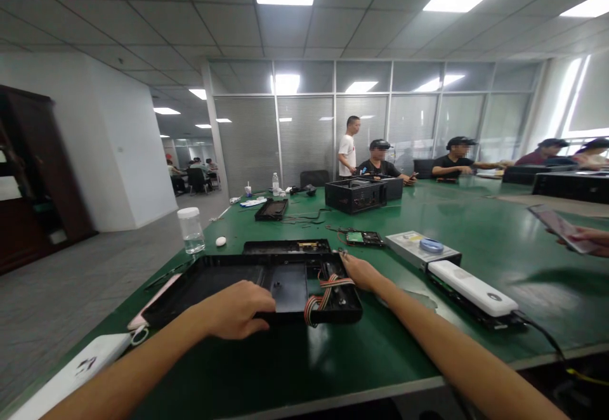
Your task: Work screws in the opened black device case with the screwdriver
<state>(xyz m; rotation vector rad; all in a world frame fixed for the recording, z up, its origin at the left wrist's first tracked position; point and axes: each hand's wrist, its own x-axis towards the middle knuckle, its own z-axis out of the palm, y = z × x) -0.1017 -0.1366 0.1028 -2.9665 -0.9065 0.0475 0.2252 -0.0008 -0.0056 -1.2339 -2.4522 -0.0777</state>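
A shallow black casing (pixel 219 277), perhaps a computer panel, lies in front of me, its near edge tilted up a little. My left hand (pixel 240 309) is closed over the near edge, fingers inside and thumb below. At the far right corner, my right hand (pixel 358 270) holds the casing's side, its fingertips partly hidden. A striped ribbon cable (pixel 326 290) loops across the casing's right end and hangs over the near edge. Just behind it sits a second flat black part (pixel 285 247) with a brass-coloured strip.
To the right are a silver drive box (pixel 413 247) with a blue tape roll (pixel 431 245), and a white device (pixel 471 287) with a cable. A clear jar (pixel 191 229) stands left. Beyond are a hard drive (pixel 364 238) and a black computer case (pixel 354 195). People sit around the green table.
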